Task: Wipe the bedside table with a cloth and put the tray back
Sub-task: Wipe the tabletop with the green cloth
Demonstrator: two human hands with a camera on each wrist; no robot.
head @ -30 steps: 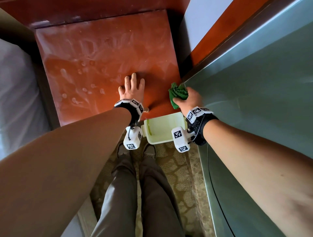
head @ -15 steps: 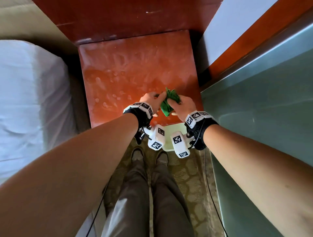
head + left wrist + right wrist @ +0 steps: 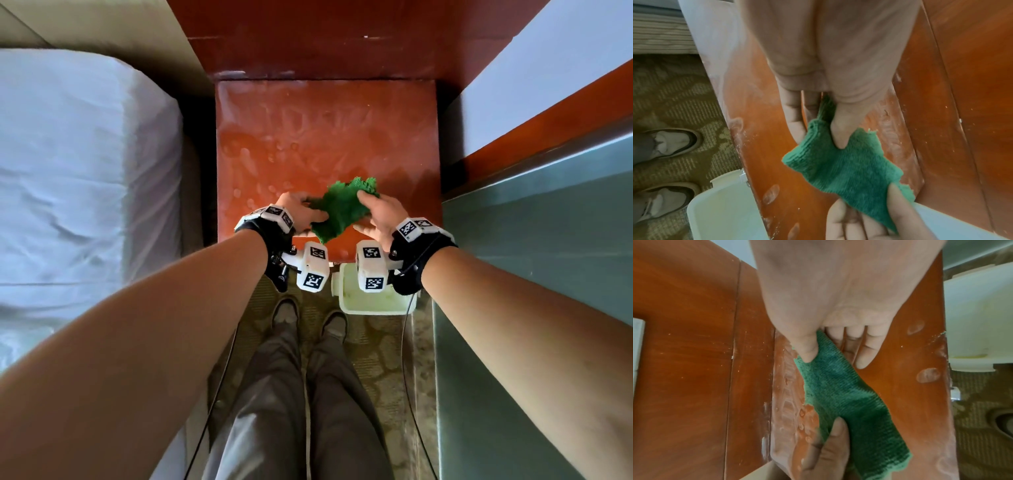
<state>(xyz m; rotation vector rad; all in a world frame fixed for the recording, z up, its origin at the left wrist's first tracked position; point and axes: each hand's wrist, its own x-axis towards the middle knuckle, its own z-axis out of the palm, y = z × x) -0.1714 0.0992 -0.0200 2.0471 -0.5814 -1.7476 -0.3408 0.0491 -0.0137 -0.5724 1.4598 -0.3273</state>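
A green cloth (image 3: 340,209) is stretched between both hands just above the near edge of the reddish bedside table (image 3: 325,137). My left hand (image 3: 301,210) pinches one end of the cloth (image 3: 846,165) between thumb and fingers. My right hand (image 3: 375,209) pinches the other end of the cloth (image 3: 840,395) the same way. The tabletop (image 3: 900,369) shows dusty smears and dried spots. A pale plastic tray (image 3: 373,301) stands on the carpet just in front of the table, partly hidden by my right wrist.
A bed with white sheets (image 3: 78,171) lies to the left. A grey-green panel (image 3: 548,274) runs along the right. Wooden wall panelling (image 3: 342,37) rises behind the table. My legs and shoes (image 3: 308,322) stand on patterned carpet (image 3: 383,353) beside the tray.
My left hand left the tabletop and took hold of the cloth, which my right hand brought to the middle. The cloth has been pulled wider between them.
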